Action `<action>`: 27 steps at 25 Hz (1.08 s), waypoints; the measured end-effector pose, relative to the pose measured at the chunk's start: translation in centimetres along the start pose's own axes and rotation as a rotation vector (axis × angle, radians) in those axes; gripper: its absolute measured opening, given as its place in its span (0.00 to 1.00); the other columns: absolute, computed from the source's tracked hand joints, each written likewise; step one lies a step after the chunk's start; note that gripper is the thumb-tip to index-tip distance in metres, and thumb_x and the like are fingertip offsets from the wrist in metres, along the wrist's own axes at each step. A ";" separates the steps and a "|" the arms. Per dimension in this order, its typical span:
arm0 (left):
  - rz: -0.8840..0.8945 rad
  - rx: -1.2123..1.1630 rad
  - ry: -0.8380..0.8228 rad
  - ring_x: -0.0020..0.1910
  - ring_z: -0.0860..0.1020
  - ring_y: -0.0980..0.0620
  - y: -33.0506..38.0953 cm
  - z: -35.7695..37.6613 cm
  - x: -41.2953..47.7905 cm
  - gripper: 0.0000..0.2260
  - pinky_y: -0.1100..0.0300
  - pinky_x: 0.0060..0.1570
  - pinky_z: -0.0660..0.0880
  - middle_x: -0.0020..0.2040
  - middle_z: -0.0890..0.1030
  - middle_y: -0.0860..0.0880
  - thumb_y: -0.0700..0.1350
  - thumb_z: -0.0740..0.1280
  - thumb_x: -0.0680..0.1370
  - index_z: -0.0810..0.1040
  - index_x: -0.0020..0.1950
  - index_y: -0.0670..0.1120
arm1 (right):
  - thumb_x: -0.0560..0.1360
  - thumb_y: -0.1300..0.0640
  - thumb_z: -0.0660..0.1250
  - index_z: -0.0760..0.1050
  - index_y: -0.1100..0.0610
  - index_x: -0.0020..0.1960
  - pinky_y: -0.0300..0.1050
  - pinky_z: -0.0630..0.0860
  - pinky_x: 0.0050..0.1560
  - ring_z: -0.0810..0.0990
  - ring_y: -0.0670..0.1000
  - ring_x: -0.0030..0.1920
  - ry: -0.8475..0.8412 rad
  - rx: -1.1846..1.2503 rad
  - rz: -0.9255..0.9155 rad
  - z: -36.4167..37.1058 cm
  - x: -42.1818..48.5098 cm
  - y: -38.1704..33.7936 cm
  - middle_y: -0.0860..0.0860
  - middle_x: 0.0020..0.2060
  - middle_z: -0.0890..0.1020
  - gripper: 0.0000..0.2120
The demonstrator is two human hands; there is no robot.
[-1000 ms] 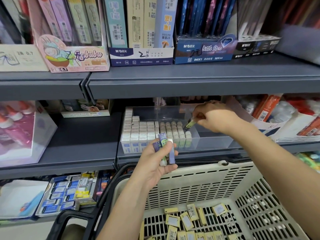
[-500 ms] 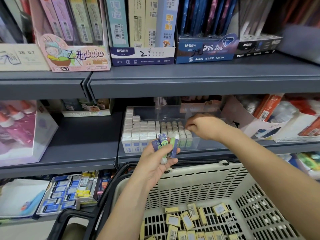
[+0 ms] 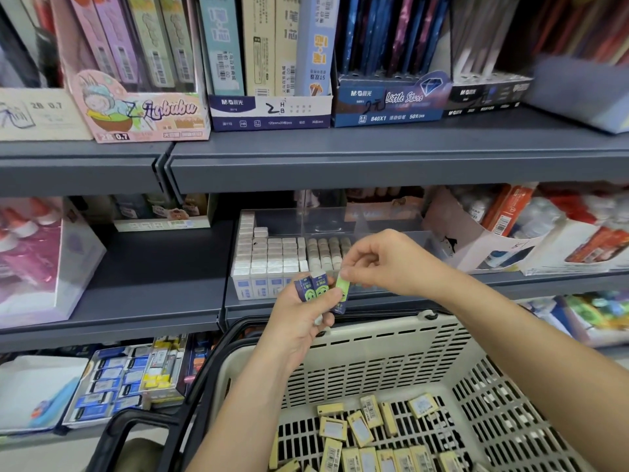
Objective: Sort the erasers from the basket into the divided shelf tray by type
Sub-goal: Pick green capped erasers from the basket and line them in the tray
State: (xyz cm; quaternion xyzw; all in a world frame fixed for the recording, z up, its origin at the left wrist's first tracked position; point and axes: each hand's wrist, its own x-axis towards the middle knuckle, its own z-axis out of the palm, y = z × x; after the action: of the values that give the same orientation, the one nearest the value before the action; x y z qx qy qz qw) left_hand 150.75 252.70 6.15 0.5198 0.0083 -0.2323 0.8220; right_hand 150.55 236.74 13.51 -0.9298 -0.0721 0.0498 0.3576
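Two hands meet just above the far rim of a cream plastic basket [image 3: 401, 338], in front of the middle shelf [image 3: 153, 267]. The left hand [image 3: 299, 328] is curled round a small fan of blue-and-green sleeved erasers [image 3: 313, 289], held upright with their cartoon faces toward the camera. The right hand [image 3: 388, 264] comes in from the right. Its thumb and forefinger pinch the upper tip of the green-ended eraser [image 3: 342, 287], the rightmost of the fan, while its other fingers are loosely bent. The dark lower end of that eraser sits against the left hand's fingers, so both hands have hold of it.

Behind the hands a clear divided tray [image 3: 326, 221] stands on the shelf. Its left compartment is packed with upright white erasers in blue sleeves [image 3: 269, 267], stepped higher toward the back. The next compartment holds rows of pale round-topped erasers [image 3: 326, 250]. The right hand hides much of the compartment to the right of that.

Many yellow-sleeved erasers [image 3: 360, 432] lie loose on the slotted floor of the basket, some showing barcodes. A black handle [image 3: 136, 434] curves at the basket's near left.

On the upper shelf stand a pink Agbubu lead box [image 3: 143, 114], an M&G box marked 2B [image 3: 269, 110] and a blue Little Stars box [image 3: 391, 103].
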 end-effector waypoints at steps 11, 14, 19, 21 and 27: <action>-0.050 0.003 0.072 0.40 0.82 0.54 0.4 0.1 -0.2 0.07 0.61 0.27 0.75 0.40 0.81 0.50 0.45 0.64 0.78 0.79 0.51 0.44 | 0.72 0.54 0.68 0.76 0.42 0.40 0.51 0.72 0.60 0.80 0.52 0.49 0.301 -0.373 0.143 -2.0 4.2 3.2 0.41 0.38 0.78 0.07; -0.044 -0.010 0.081 0.40 0.81 0.54 0.6 0.0 0.0 0.06 0.61 0.28 0.76 0.40 0.81 0.49 0.44 0.64 0.78 0.79 0.50 0.44 | 0.74 0.54 0.65 0.76 0.41 0.42 0.50 0.70 0.59 0.79 0.52 0.50 0.203 -0.434 0.185 -0.8 5.1 4.1 0.42 0.44 0.82 0.07; -0.038 -0.080 0.057 0.41 0.83 0.53 0.7 -0.1 0.2 0.07 0.63 0.32 0.78 0.47 0.82 0.47 0.38 0.64 0.78 0.79 0.54 0.43 | 0.78 0.54 0.58 0.79 0.45 0.54 0.49 0.65 0.61 0.74 0.56 0.60 0.105 -0.571 0.221 0.2 5.9 5.1 0.46 0.60 0.78 0.12; -0.024 -0.060 0.039 0.43 0.83 0.53 0.7 -0.2 0.2 0.07 0.63 0.33 0.78 0.47 0.83 0.49 0.39 0.65 0.77 0.79 0.54 0.44 | 0.78 0.52 0.57 0.77 0.45 0.57 0.50 0.65 0.62 0.74 0.56 0.61 0.099 -0.593 0.200 0.1 5.6 5.0 0.48 0.61 0.78 0.12; 0.009 0.009 0.066 0.43 0.83 0.53 0.4 -0.6 0.2 0.08 0.62 0.32 0.77 0.43 0.85 0.49 0.43 0.69 0.75 0.77 0.53 0.46 | 0.74 0.48 0.66 0.80 0.52 0.50 0.49 0.75 0.52 0.79 0.49 0.45 0.283 -0.320 -0.138 1.1 1.6 1.8 0.49 0.45 0.83 0.10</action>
State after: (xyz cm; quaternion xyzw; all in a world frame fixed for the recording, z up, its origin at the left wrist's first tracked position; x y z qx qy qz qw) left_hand 151.19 253.30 6.20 0.5308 0.0322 -0.2111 0.8201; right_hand 152.13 236.47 11.42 -0.9652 -0.0916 -0.1178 0.2148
